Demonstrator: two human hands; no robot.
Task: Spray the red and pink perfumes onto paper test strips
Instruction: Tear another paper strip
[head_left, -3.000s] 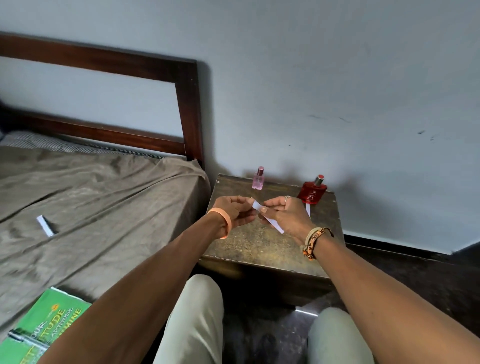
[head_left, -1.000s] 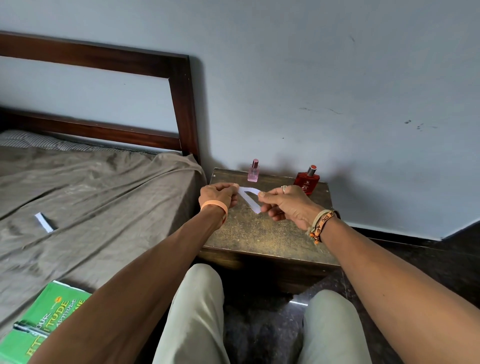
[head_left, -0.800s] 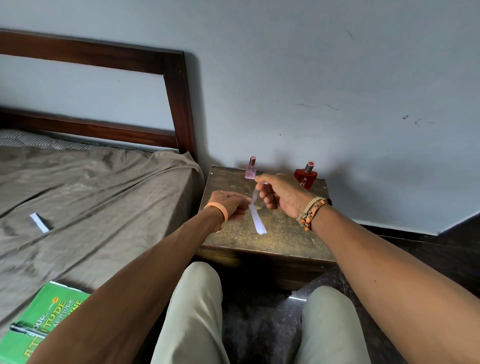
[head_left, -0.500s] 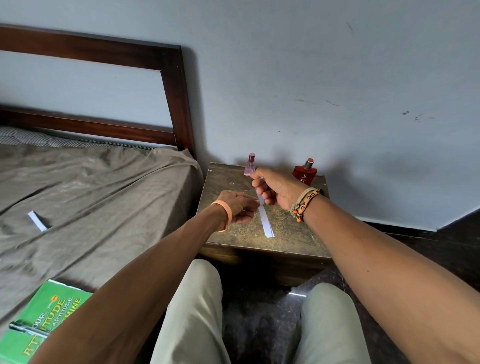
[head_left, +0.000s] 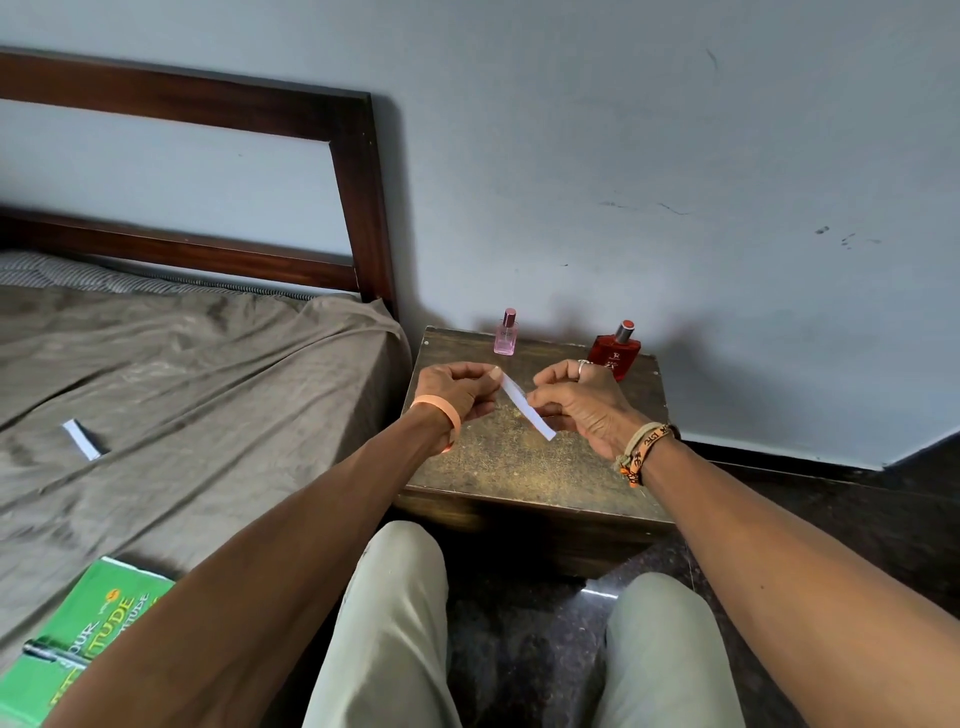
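above nightstand (head_left: 519, 467), both hands (head_left: 452, 395) (head_left: 582, 405) on strip (head_left: 514, 392)

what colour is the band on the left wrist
Plain orange; the wristband shows best in the head view.

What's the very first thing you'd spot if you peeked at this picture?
First, the narrow white paper strip, pinched between the left hand and the right hand above the dark wooden bedside table. At the table's back edge stand a small pink glass perfume bottle and, to its right, a squat red glass perfume bottle. A bright green paperback book lies on the brown-sheeted bed at lower left.
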